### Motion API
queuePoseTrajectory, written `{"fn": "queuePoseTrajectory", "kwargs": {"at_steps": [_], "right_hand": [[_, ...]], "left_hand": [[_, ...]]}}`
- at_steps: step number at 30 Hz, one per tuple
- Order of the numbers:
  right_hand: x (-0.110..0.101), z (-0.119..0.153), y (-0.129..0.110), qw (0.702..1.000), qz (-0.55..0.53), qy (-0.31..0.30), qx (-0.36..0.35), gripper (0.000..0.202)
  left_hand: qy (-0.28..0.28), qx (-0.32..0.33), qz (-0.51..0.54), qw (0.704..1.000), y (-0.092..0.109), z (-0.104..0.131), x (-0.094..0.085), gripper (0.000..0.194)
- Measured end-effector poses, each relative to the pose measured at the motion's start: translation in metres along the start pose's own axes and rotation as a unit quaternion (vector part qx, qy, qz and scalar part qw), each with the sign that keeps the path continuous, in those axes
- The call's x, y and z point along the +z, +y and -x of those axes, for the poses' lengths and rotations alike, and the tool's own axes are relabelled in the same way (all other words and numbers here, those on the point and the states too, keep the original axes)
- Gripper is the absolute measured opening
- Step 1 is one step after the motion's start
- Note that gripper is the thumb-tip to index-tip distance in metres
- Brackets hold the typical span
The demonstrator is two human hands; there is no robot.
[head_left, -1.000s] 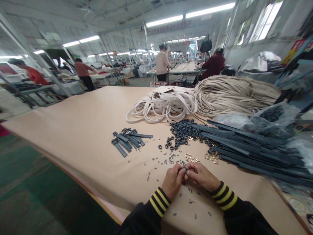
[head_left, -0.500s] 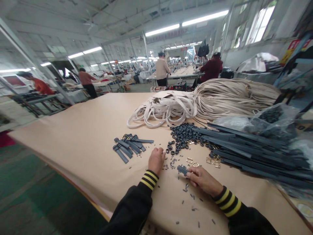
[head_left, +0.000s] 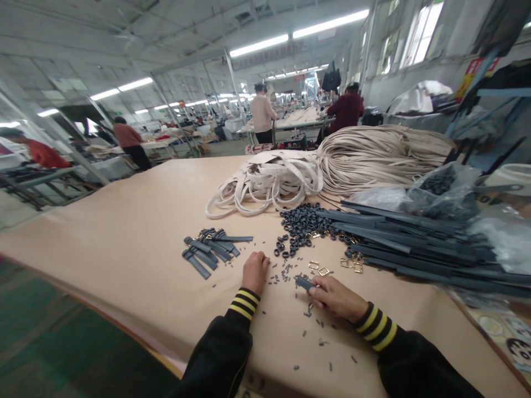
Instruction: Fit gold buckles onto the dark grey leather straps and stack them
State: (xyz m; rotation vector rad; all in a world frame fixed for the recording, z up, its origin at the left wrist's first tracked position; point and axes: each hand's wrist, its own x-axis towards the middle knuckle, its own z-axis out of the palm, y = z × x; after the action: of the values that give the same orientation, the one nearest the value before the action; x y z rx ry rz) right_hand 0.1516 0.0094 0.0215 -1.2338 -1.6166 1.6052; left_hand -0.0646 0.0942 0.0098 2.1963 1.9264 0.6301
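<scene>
My right hand [head_left: 338,297] pinches a short dark grey strap [head_left: 304,283] between thumb and fingers, its free end pointing left. My left hand [head_left: 255,272] rests low over the table with curled fingers; what they hold, if anything, is hidden. Between the hands lie scattered small dark cut pieces [head_left: 286,271]. Just beyond are gold rectangular buckles [head_left: 323,271] and a heap of dark strap loops [head_left: 305,218]. Left of my left hand, a fanned group of dark buckle straps [head_left: 196,264] lies on the brown-covered table [head_left: 136,237].
Long dark strips [head_left: 398,243] are stacked at the right, near clear plastic bags [head_left: 446,193]. Behind the loops sit coiled cream straps [head_left: 265,182] and a big beige cord bundle [head_left: 385,155]. Several people work at farther tables, one in a beige top [head_left: 262,113].
The view has turned slightly right, so everything sits farther left in the picture. Both hands keep nearly the same places over the table, and the strap stays in my right hand.
</scene>
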Motion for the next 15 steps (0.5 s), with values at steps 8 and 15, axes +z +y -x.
{"fn": "queuePoseTrajectory", "kwargs": {"at_steps": [8,15], "right_hand": [[0.0,-0.005,0.007,1.0,0.006,0.021,-0.014,0.015],[0.004,-0.004,0.002,0.993,0.018,0.091,-0.071,0.019]], "left_hand": [[-0.014,0.021,0.103,0.994,0.009,0.012,-0.001,0.016],[-0.134,-0.11,0.587,0.791,0.046,0.052,0.003,0.024]]}}
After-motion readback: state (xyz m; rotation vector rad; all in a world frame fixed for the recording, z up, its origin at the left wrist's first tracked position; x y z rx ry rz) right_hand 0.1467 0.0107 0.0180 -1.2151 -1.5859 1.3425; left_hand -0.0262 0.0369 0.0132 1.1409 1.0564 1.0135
